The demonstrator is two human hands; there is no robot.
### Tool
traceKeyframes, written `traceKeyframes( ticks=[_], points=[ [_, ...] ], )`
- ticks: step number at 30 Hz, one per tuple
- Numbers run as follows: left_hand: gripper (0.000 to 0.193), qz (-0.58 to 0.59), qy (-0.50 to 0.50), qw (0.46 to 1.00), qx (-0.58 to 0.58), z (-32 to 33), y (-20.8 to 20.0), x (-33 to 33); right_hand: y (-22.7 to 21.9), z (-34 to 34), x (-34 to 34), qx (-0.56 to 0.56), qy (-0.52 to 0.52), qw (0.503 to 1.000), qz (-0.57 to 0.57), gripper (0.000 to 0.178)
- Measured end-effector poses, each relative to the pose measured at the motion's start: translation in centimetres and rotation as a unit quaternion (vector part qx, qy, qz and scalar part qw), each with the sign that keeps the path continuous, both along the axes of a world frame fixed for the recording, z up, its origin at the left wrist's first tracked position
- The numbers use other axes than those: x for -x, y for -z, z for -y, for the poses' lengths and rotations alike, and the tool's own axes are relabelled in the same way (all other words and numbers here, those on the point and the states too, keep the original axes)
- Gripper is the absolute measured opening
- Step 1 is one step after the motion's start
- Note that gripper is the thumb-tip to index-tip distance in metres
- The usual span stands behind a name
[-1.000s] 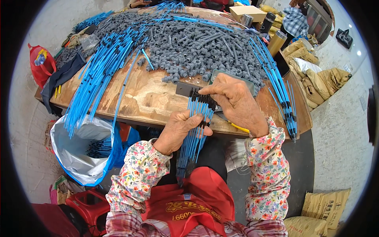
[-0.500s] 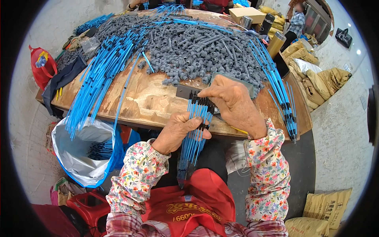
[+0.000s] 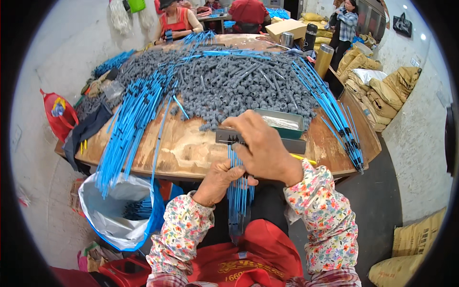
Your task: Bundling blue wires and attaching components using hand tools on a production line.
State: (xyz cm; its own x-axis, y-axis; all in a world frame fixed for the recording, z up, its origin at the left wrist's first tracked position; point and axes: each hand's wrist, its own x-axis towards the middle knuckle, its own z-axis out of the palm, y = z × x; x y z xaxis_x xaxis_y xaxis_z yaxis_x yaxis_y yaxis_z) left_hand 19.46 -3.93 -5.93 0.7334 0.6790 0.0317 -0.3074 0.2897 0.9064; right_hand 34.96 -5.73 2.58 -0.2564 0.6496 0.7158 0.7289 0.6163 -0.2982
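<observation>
My left hand (image 3: 220, 183) is closed round a bundle of thin blue rods (image 3: 236, 203) with black ends, which points down over my lap. Above it, my right hand (image 3: 264, 149) bends over the top of the bundle, its thumb by the black ends (image 3: 232, 139). The right fingers curl over a dark grey bar (image 3: 224, 136) at the table's near edge; what they pinch is hidden. Just behind that hand stands a green tray (image 3: 292, 125) holding thin silvery pins.
Grey plastic fittings (image 3: 239, 86) are heaped on the wooden table (image 3: 191, 153). Blue rods (image 3: 138, 119) lie left, and more rods (image 3: 330, 112) right. A lined bag (image 3: 114, 210) hangs open below the left edge. Across the table sits a person in red (image 3: 177, 24).
The view has tilted up, showing more of the far room. My right hand has moved left over the rods' black ends, uncovering the green tray. The left hand still grips the bundle.
</observation>
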Motion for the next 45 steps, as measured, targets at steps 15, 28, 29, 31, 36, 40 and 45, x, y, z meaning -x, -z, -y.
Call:
traceKeyframes(
  ticks=[15, 28, 29, 31, 36, 40, 45],
  points=[
    [0.015, 0.002, -0.029, 1.0, -0.011, 0.3, 0.0, -0.2, 0.9, -0.4, -6.5, 0.198, 0.036, 0.957, -0.208, 0.019],
    [0.016, -0.023, -0.032, 0.998, -0.056, 0.8, -0.1, -0.7, 3.5, -6.8, -11.9, 0.163, 0.27, 0.949, 0.01, 0.012],
    [0.016, -0.024, -0.033, 0.998, -0.054, 0.8, 0.1, -0.6, 3.6, -7.1, -11.7, 0.184, 0.282, 0.941, 0.031, 0.012],
    [0.017, -0.008, -0.036, 0.997, -0.068, 0.7, 0.5, -0.6, 3.6, -7.4, -11.2, 0.206, 0.293, 0.932, 0.052, 0.012],
    [0.015, -0.026, -0.061, 0.995, -0.08, 0.9, 0.5, -0.4, 4.9, -8.0, -11.1, 0.263, 0.273, 0.919, 0.107, 0.013],
    [0.016, -0.026, -0.058, 0.996, -0.064, 1.2, 0.1, -1.1, 6.5, -8.7, -11.8, 0.235, 0.278, 0.925, 0.11, 0.012],
    [0.017, -0.014, -0.062, 0.995, -0.078, 1.0, 0.5, -0.9, 6.7, -8.6, -11.7, 0.189, 0.283, 0.927, 0.159, 0.014]
  ],
)
